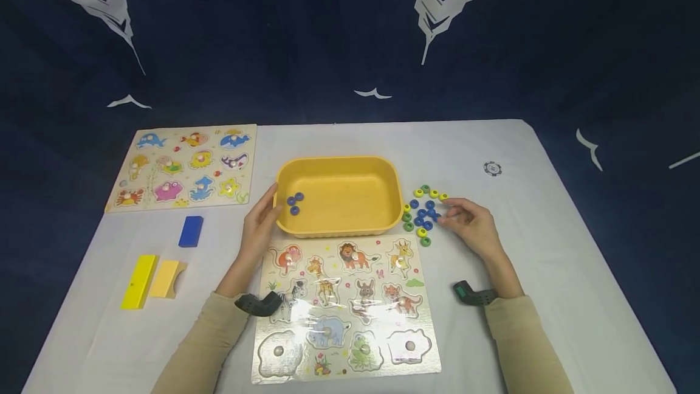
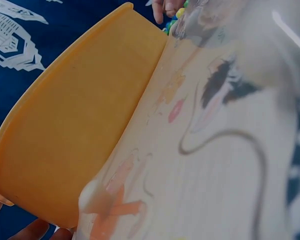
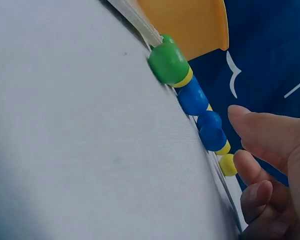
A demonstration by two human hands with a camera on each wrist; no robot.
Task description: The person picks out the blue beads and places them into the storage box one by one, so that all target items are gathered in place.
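Note:
A yellow plastic tray (image 1: 339, 199) sits in the middle of the table with a few blue beads (image 1: 295, 210) at its left end. My left hand (image 1: 259, 224) holds the tray by its left rim; in the left wrist view only some fingertips show at the tray's end. Right of the tray lies a loose group of blue, green and yellow beads (image 1: 428, 225). Over its right side is my right hand (image 1: 471, 227), fingertips close to the blue beads. The right wrist view shows the thumb (image 3: 262, 127) and forefinger apart, with nothing visible between them.
In front of the tray lies an animal puzzle board (image 1: 341, 315). A sea-animal puzzle board (image 1: 183, 166) is at the back left. Blue (image 1: 191, 231), yellow (image 1: 139, 281) and pale-yellow arched (image 1: 166, 279) blocks lie on the left. A round chip (image 1: 492, 168) lies at the back right.

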